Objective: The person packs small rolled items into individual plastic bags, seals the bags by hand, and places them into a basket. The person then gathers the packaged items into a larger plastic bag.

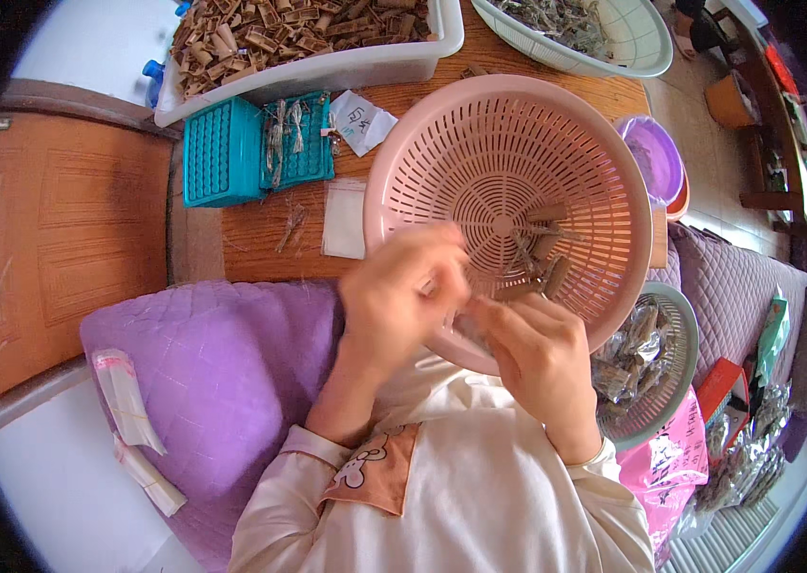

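Both hands meet over the near rim of a pink slotted plastic basket (403,162). My left hand (408,291) is blurred by motion, its fingers curled in toward the palm; whatever they grip cannot be made out. Close beside it, my right hand (542,358) is closed in a pinch, and the thing between its fingertips is too small or hidden to name. Just beyond the right hand, several brown tube-like pieces (546,212) lie in the basket with thin, silvery-grey twisted strands (525,250) among them.
A white bin (327,84) heaped with brown pieces stands at the back left. Nearer are teal trays (222,153) and a clear bag (342,220). A pale green basket (656,65) sits far right; another green basket (628,437) holds wrapped packets. A purple cushion (212,401) lies left.
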Action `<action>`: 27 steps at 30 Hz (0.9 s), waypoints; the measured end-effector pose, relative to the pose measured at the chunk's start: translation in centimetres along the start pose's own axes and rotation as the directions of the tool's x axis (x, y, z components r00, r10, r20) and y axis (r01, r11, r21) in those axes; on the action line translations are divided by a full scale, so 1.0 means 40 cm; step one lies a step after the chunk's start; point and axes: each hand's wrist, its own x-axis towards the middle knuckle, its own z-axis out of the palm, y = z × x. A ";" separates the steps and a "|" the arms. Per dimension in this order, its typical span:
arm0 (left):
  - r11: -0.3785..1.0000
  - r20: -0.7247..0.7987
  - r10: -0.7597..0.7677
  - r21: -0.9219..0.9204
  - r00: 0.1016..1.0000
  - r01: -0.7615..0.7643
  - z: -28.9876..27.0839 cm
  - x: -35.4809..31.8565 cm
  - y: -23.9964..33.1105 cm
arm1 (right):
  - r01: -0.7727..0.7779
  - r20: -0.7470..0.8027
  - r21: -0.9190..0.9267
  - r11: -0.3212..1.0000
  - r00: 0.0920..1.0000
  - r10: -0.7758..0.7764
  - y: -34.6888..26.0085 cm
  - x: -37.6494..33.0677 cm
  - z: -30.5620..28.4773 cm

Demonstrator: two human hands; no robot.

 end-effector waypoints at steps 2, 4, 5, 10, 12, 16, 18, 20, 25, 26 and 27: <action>0.993 -0.263 -0.102 -0.083 0.959 0.083 -0.030 0.018 -0.055 | -0.024 -0.014 0.076 0.997 1.000 0.025 -0.009 -0.007 -0.006; 0.992 -0.404 -0.070 -0.127 0.912 0.020 -0.060 0.015 -0.076 | -0.047 -0.024 0.151 0.987 0.998 0.051 -0.011 -0.004 -0.007; 0.999 -0.358 0.038 0.028 0.933 -0.030 -0.069 0.008 -0.045 | -0.112 -0.087 0.172 0.979 0.988 0.128 -0.006 -0.005 -0.005; 0.915 -0.062 0.388 0.142 0.919 -0.377 -0.013 -0.029 0.026 | -0.270 -0.115 0.314 0.910 0.941 0.319 -0.006 0.005 0.014; 0.908 -0.005 0.398 0.147 0.917 -0.393 -0.006 -0.031 0.033 | -0.230 -0.098 0.282 0.931 0.959 0.267 -0.014 0.011 0.013; 0.916 0.108 0.373 0.117 0.922 -0.384 0.000 -0.021 0.033 | -0.092 -0.070 0.033 0.995 0.993 0.094 -0.003 -0.001 0.020; 0.936 0.128 0.333 0.079 0.934 -0.344 0.000 -0.019 0.029 | -0.077 -0.050 -0.006 0.997 0.996 0.077 -0.004 -0.005 0.019; 0.989 0.114 0.142 -0.045 0.983 -0.138 0.002 -0.021 0.016 | -0.063 -0.031 -0.047 0.997 0.998 0.062 -0.010 -0.008 0.017; 0.952 -0.447 -0.280 -0.246 0.850 0.185 -0.046 0.023 -0.103 | -0.139 -0.078 0.225 0.964 0.984 0.160 -0.025 -0.013 -0.009; 0.962 -0.474 -0.213 -0.254 0.854 0.098 -0.054 0.023 -0.106 | -0.137 -0.078 0.225 0.965 0.984 0.158 -0.022 -0.014 -0.007; 0.966 -0.503 -0.144 -0.259 0.852 0.011 -0.060 0.022 -0.106 | -0.178 -0.126 0.370 0.912 0.963 0.239 -0.018 -0.017 0.000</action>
